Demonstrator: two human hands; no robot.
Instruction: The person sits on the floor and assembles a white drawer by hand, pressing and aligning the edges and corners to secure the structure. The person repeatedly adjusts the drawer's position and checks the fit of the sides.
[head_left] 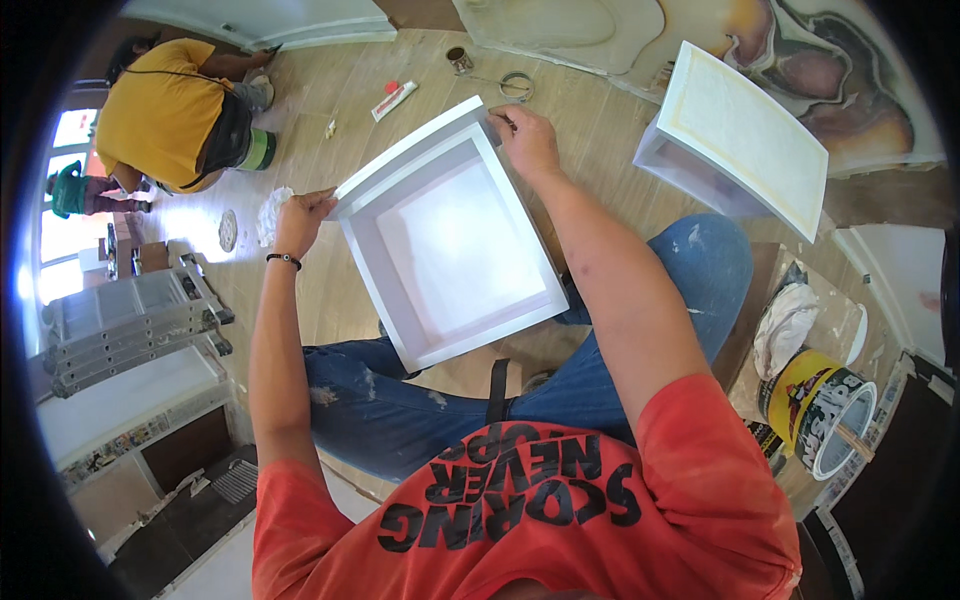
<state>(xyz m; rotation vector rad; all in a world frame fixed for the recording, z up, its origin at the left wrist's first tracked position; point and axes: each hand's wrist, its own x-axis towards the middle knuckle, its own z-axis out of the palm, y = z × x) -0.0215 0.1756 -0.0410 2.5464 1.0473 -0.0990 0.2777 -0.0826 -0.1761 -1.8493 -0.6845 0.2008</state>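
Box (445, 240), nearly square, opened toward the wearer, far rim (412, 160) slanting away rightward between left hand (301, 222) and right hand (528, 142), each pinching a corner; behind them, black lettering (515, 495) crossed a red shirt (690, 480).

Underside of the square, open white box (445, 245) between the left hand (300, 217) and right hand (530, 142): hidden. Crumpled white lump (269, 214) beside the left hand: partly covered, material indistinct. Brown-and-cream marbled panel (800, 80) beyond the right hand: cut off at upper right. Distant green-topped person (68, 190), well left of the left hand: too small for detail.
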